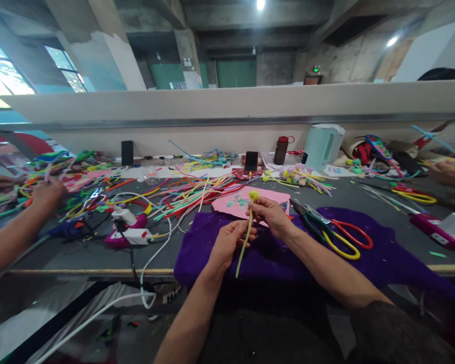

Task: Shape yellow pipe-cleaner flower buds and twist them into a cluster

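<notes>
Both hands meet over the purple cloth [382, 253] draped over the near edge of the bench [79, 255], about mid-length. Left hand [227, 245] fingers pinched around the yellow-green stem [244, 242], gripping it near the middle; the lower end hangs free past the bench's near edge. Right hand [271, 215] fingers closed on the stem's top, just under the small yellow ball [254, 194] at its tip. Stem stands nearly upright, slightly tilted. It looks like a fuzzy craft wire, though the view is too small to be sure.

Pink sheet [231, 202] lies just behind the hands, partly on the cloth, with small greenish bits on it. Scissors [337, 235] with red and yellow handles lie on the cloth to the right of the right hand, close but apart from it. A heap of coloured wires [189, 192] spreads over the left-middle of the bench. A white plug block [131, 230] with a white cable [155, 253] sits near the front edge on the left, cable dropping over the edge.

Along the far edge: a black phone [127, 152] standing, another phone [251, 161], a dark bottle [281, 150] with a red cap, a pale kettle [323, 145]. Small finished flowers [299, 177] lie in front of the kettle.

Another person's hand [47, 194] rests in the wire pile at the left end; a second co-worker's hand [451, 174] shows at the right end.
</notes>
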`<control>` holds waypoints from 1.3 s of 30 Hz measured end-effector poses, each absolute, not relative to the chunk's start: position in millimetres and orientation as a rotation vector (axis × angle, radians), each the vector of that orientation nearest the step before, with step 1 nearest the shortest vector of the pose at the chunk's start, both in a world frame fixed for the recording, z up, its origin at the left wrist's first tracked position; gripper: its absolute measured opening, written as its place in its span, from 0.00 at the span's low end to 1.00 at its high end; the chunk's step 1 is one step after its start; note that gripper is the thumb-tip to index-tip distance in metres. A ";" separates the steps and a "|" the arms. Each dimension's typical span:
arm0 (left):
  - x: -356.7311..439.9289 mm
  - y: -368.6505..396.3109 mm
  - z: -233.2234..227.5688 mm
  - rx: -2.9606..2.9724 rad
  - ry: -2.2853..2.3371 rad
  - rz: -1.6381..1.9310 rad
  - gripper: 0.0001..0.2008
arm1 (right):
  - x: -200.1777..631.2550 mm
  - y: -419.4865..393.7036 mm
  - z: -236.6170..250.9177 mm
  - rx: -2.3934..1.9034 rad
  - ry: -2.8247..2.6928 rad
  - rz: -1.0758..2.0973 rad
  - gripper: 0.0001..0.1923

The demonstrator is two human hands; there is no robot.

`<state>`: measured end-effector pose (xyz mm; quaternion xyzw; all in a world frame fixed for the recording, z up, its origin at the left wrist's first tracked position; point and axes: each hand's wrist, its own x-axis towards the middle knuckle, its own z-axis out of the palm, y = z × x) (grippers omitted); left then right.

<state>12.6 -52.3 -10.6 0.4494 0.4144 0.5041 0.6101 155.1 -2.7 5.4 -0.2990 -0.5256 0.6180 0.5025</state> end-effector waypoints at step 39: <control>14.2 -65.3 3.0 1.230 0.942 1.687 0.06 | 153.1 -20.6 1.1 -0.491 -1.671 1.569 0.14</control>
